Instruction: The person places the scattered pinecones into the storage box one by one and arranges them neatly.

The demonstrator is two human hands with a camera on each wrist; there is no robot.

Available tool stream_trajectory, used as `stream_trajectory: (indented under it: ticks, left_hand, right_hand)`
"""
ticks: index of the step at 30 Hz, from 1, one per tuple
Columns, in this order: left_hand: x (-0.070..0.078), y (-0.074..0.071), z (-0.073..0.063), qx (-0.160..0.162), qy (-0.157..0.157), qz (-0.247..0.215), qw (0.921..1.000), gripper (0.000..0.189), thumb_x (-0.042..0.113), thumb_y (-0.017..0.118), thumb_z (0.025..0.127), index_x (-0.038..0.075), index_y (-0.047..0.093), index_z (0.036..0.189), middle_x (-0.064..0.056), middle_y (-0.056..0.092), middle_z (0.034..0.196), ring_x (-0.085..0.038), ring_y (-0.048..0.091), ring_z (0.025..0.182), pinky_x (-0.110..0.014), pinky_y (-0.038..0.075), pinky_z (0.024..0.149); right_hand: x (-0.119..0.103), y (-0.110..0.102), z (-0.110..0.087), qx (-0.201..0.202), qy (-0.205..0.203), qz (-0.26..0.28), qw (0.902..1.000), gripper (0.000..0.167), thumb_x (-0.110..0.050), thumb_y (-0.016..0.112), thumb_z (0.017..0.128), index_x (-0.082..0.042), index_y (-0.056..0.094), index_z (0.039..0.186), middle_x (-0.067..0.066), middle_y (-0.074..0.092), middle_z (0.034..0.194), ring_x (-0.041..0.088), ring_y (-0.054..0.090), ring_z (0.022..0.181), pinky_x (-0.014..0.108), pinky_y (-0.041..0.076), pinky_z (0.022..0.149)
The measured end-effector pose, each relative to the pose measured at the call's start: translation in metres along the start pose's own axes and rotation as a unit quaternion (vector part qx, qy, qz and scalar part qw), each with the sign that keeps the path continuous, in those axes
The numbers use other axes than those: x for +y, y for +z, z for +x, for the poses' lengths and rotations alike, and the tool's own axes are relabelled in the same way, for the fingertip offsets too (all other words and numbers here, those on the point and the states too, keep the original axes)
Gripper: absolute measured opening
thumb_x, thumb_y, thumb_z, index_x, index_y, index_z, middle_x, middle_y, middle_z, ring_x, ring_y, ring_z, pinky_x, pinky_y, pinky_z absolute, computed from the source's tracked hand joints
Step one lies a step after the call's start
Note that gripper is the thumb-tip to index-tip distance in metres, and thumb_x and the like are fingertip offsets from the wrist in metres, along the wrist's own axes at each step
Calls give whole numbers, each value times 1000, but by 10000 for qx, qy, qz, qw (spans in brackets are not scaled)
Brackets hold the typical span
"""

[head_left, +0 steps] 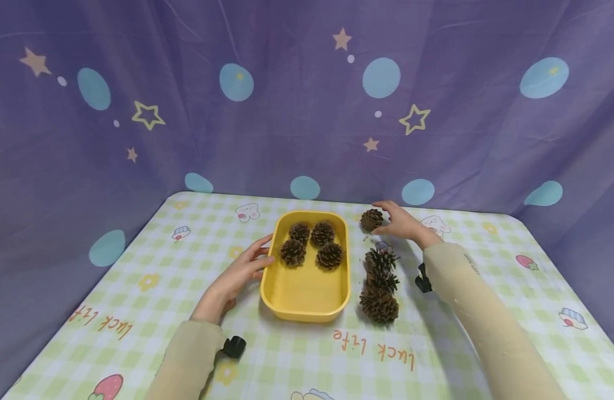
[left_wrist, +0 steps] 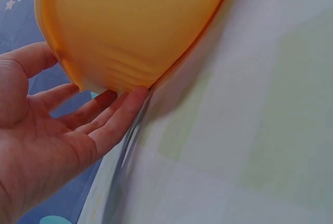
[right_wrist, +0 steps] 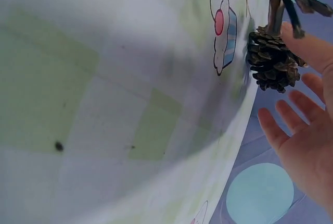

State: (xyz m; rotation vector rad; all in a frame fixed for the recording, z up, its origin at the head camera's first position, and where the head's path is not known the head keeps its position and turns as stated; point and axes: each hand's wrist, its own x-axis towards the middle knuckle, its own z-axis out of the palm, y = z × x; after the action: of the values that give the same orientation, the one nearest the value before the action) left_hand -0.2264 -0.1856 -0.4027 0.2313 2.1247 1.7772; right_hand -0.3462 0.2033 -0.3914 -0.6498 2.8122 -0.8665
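My left hand rests at the left side of a yellow plastic container, its thumb at the rim and its extended fingers against the outer wall. Several brown pine cones sit in the container's far half. To the right, at the far part of the table, my right hand reaches around a single pine cone, thumb on the near side and fingers spread beyond it. In the right wrist view the thumb overlaps this pine cone, while the other fingers stand apart from it.
A row of pine cones lies right of the container, close to my right forearm. The table's checked cloth carries small printed pictures. A purple curtain hangs behind the far edge.
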Motion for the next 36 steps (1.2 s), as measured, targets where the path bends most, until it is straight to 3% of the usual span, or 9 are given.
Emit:
stream_trajectory:
  ticks: [6, 11, 18, 30, 36]
  left_hand:
    - [17, 6, -10, -54, 20, 25, 10000, 60, 19, 46, 96, 20, 16, 147, -20, 28, 143, -40, 42, 121, -44, 46, 91]
    - [20, 8, -13, -87, -10, 56, 9999, 60, 19, 46, 96, 20, 15, 147, -19, 28, 143, -39, 42, 121, -43, 46, 91]
    - [18, 6, -12, -76, 34, 22, 10000, 60, 19, 46, 96, 20, 16, 147, -19, 28, 143, -39, 42, 121, -45, 46, 91]
    - [18, 6, -12, -66, -19, -16, 10000, 60, 18, 46, 95, 20, 15, 147, -19, 28, 143, -39, 41, 122, -44, 45, 92]
    - [19, 6, -12, -42, -45, -42, 10000, 60, 17, 46, 95, 20, 15, 147, -18, 28, 143, -38, 41, 123, -45, 45, 92]
  right_hand:
    - [1, 2, 3, -98, 71, 64, 9999, 79, -13, 71, 77, -3, 27, 142, 22, 27, 141, 41, 27, 128, 56, 31, 101]
    - [0, 3, 4, -180, 78, 25, 9998, 80, -11, 70, 77, -4, 26, 143, 23, 24, 145, 41, 19, 133, 57, 23, 105]
    - [1, 3, 4, 72, -102, -223, 9997, 72, -13, 73, 75, 0, 38, 136, 25, 34, 131, 40, 36, 121, 55, 32, 100]
    - [4, 5, 3, 188, 46, -223, 9996, 60, -20, 76, 72, 0, 49, 121, 26, 38, 123, 40, 43, 111, 53, 37, 94]
    - [4, 2, 0, 90, 150, -158, 9997, 58, -21, 75, 74, 0, 47, 120, 23, 47, 125, 38, 43, 118, 51, 35, 100]
